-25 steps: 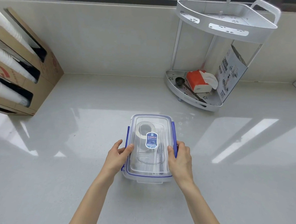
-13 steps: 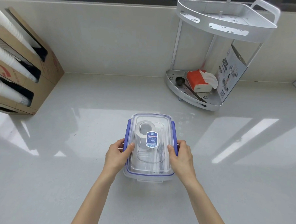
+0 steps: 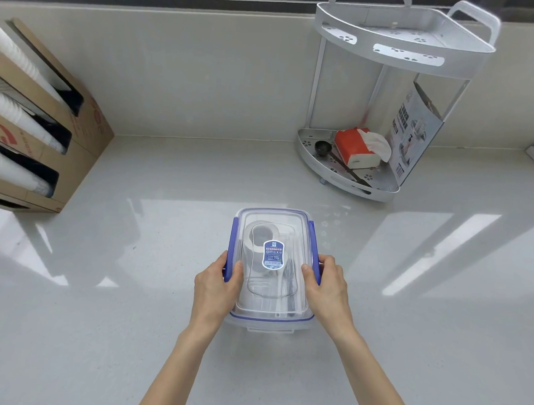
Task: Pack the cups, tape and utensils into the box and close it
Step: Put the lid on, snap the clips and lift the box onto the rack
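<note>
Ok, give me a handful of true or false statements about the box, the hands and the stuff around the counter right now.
1. The lid sits on the box. True.
2. Only one hand touches the box. False: the left hand and right hand grip its two long sides.
3. A roll of tape shows through the lid. True.
4. The red tissue pack lies on the rack's top shelf. False: it is on the bottom shelf of the corner rack.
5. The cardboard dispenser stands right of the box. False: it stands to the left.

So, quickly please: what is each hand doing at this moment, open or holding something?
Left hand: closed on the left blue side latch of the box.
Right hand: closed on the right blue side latch.
</note>
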Action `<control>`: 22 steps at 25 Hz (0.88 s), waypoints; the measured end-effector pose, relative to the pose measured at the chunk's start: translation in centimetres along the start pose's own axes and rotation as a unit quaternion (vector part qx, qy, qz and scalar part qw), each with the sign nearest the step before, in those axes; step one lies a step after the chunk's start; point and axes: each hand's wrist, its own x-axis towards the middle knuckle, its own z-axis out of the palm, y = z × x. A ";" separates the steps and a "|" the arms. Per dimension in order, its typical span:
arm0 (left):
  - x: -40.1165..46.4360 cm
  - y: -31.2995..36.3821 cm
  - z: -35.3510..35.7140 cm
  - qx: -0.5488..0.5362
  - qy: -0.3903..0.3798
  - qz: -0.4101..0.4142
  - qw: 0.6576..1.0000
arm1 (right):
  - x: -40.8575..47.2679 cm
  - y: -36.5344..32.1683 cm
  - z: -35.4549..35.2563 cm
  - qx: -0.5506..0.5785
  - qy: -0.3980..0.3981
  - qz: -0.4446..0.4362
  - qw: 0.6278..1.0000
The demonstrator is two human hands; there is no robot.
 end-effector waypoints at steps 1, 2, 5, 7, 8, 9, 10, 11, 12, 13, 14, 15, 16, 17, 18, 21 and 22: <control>0.0 0.1 -0.2 -0.008 -0.008 -0.009 1.000 | -0.1 0.0 0.0 0.008 0.001 -0.002 1.000; 0.1 0.3 -0.3 -0.020 -0.015 -0.028 0.999 | -0.2 0.1 0.0 0.021 0.001 -0.001 1.000; 0.1 0.2 -0.5 -0.094 -0.033 -0.090 0.991 | -0.3 0.6 -0.4 0.058 -0.018 0.020 0.998; 0.0 -0.2 -0.4 -0.133 -0.044 -0.109 0.984 | -0.7 1.3 -0.7 0.053 -0.058 0.047 0.996; 0.1 -0.3 -0.4 -0.146 -0.047 -0.117 0.981 | -1.0 1.6 -0.7 0.042 -0.078 0.060 0.994; 0.2 -0.5 -0.5 -0.157 -0.050 -0.125 0.978 | -1.5 1.9 -0.7 0.035 -0.091 0.071 0.993; 0.4 -0.5 -0.5 -0.170 -0.055 -0.135 0.975 | -1.9 2.2 -0.8 0.039 -0.099 0.080 0.991; 0.5 -0.5 -0.6 -0.188 -0.062 -0.148 0.969 | -2.3 2.4 -0.9 0.052 -0.104 0.089 0.989; 0.6 -0.6 -0.7 -0.206 -0.071 -0.161 0.963 | -2.5 2.4 -1.0 0.067 -0.108 0.095 0.987; 0.6 -0.6 -0.8 -0.222 -0.082 -0.175 0.956 | -2.5 2.5 -1.2 0.081 -0.107 0.098 0.986; 0.6 -0.7 -0.8 -0.233 -0.093 -0.185 0.950 | -2.4 2.6 -1.4 0.096 -0.101 0.098 0.985; 0.5 -0.7 -0.7 -0.241 -0.106 -0.192 0.945 | -2.3 2.7 -1.6 0.115 -0.092 0.101 0.984; 0.4 -0.5 -0.7 -0.251 -0.120 -0.196 0.940 | -2.2 2.7 -2.0 0.133 -0.081 0.103 0.982; 0.4 -0.3 -0.7 -0.266 -0.135 -0.198 0.934 | -1.9 2.8 -2.3 0.144 -0.069 0.103 0.982; 0.3 -0.1 -0.6 -0.281 -0.150 -0.199 0.927 | -1.7 2.8 -2.7 0.152 -0.061 0.100 0.981; 0.7 1.0 -0.6 -0.316 -0.170 -0.193 0.913 | -0.7 1.8 -4.3 0.164 -0.055 0.073 0.982; 1.0 1.6 -0.7 -0.326 -0.170 -0.188 0.911 | -0.3 1.3 -4.9 0.163 -0.051 0.058 0.983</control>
